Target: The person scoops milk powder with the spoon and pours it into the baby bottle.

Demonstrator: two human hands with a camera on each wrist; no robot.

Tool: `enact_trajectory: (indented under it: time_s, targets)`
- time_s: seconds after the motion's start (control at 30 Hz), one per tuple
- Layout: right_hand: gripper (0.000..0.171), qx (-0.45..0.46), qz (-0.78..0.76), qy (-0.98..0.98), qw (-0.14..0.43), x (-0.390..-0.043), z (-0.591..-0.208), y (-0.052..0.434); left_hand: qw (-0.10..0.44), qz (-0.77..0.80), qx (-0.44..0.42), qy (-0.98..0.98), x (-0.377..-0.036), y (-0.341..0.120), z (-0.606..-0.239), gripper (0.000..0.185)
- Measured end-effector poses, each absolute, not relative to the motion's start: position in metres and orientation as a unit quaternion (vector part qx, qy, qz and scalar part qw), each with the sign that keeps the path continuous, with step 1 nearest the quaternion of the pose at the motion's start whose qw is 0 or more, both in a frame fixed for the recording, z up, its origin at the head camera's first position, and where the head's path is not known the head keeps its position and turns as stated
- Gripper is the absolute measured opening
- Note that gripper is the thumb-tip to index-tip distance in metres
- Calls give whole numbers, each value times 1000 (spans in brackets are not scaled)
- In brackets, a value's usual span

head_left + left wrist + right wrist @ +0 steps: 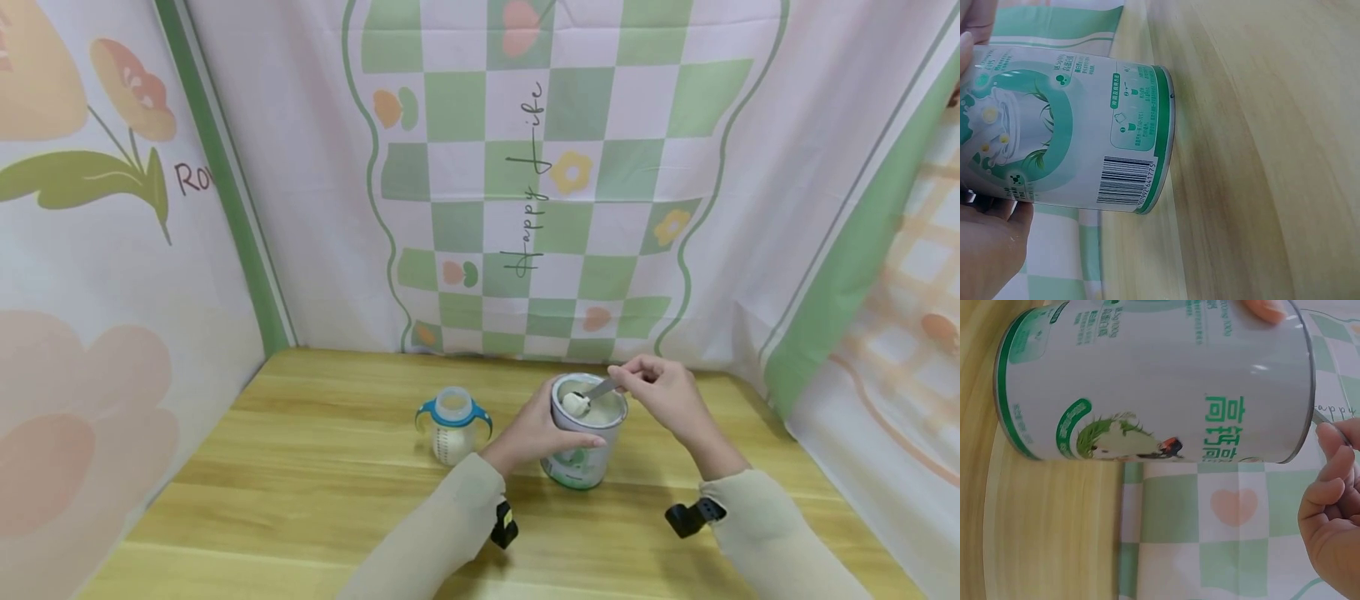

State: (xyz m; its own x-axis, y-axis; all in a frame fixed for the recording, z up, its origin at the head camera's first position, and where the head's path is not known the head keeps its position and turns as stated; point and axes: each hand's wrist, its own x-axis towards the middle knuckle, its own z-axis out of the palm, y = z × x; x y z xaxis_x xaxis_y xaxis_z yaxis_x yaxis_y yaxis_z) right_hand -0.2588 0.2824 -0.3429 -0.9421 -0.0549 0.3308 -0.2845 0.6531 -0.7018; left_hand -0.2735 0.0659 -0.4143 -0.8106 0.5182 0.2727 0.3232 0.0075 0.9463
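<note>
Head view. A cylindrical metal tin [587, 433] with a glossy white-and-green printed wall stands upright, lid off, at about 5 o'clock on the pale wood-grain worktop [315, 467]. The left hand [542, 433] wraps around the tin's left wall, thumb across its front. The right hand [663, 392], at the tin's 2 o'clock, pinches the handle of a slim metal spoon [588, 395], whose bowl carries a heap of off-white powder over the open mouth. A clear, rounded baby bottle [453, 427] with blue handles stands near the tin at its 9 o'clock, holding whitish contents low down. Checked green-and-pink fabric hangs behind.

Left wrist view. The tin [1079, 134] shows a barcode, a green rim band and smooth printed metal; the left hand [988, 250] grips it at 8 o'clock.

Right wrist view. The tin [1154, 381] fills the upper frame; the right hand [1335, 512], fingers curled, sits at 4 o'clock, the spoon handle only faintly visible.
</note>
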Motion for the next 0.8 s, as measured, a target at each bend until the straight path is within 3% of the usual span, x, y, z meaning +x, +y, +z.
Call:
enact_trajectory:
  time_s: [0.43,0.8]
  targets:
    - [32,107,391,-894,190,-258,-348,283,79,637,284,713,-273,66,-414,79]
    - [45,62,440,-884,148,-258,-348,288,75,634,293,712,-273,66,-413,77]
